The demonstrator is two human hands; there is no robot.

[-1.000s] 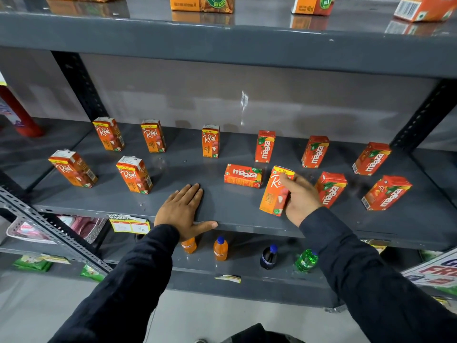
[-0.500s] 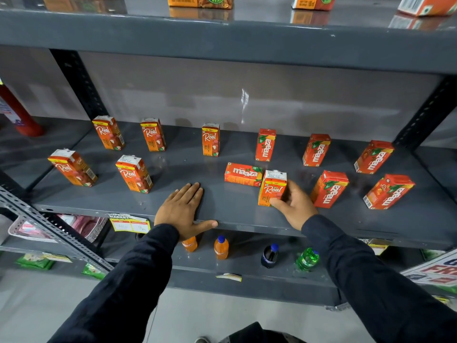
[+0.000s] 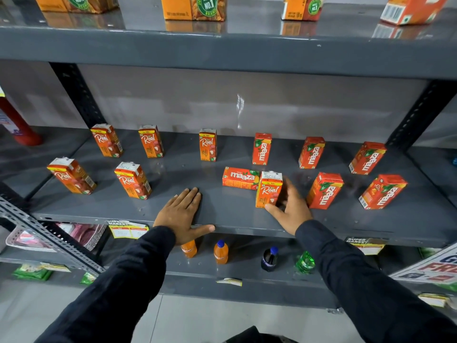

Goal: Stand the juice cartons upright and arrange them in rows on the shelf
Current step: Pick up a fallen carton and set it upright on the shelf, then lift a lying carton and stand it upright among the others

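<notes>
A second ago I see the Real carton tipped over in my right hand. Now it stands straight up on the gray shelf, near the front edge. My right hand is loose around it. The thumb touches its bottom front corner and the fingers curl behind its right side. I cannot tell if the hand squeezes the box or only touches it.

Just behind the carton and a bit to its left, one Maaza carton lies flat on its side. The two boxes touch or almost touch. Just right of my right hand stands another Maaza box, and one more stands well past that. Farther back, away from my hand, three Maaza boxes stand in a row, the nearest one right behind the flat carton.

My left hand has not moved. It lies flat and open on the shelf, holding nothing, with the thumb hooked along the front edge. Left of it stand two Real boxes, the closer one near it. Three more Real boxes stand at the back on that side.

Below my hands, small bottles stand on the lower shelf.
</notes>
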